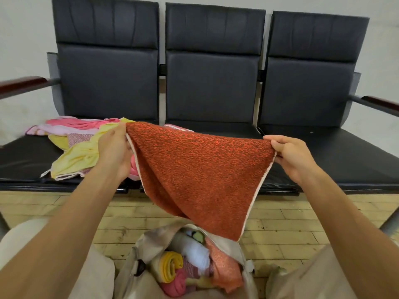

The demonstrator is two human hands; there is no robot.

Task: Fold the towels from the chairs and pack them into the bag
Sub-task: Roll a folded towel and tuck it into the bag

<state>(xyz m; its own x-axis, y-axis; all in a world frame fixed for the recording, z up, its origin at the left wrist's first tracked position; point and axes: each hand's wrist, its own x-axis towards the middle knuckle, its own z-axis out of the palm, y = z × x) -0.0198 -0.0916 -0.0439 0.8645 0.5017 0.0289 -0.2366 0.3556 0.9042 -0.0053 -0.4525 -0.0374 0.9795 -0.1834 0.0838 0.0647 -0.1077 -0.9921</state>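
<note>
An orange-red towel (200, 173) hangs spread in the air between my hands, in front of the chairs. My left hand (114, 147) pinches its upper left corner and my right hand (291, 156) pinches its upper right corner. The towel's lower corner droops down over the open beige bag (149, 240) standing on the floor between my knees. Inside the bag lie several rolled or folded towels, among them a yellow one (171, 266), a white one (196, 251), a pink one (176, 285) and an orange one (224, 270). A pile of pink and yellow towels (73, 143) lies on the left chair seat.
Three joined black chairs (211, 87) stand against a pale wall, with wooden armrests at the far left (23, 83) and far right (380, 102). The floor (280, 216) is light wood planks. A small pink item (179, 128) peeks above the towel on the middle seat.
</note>
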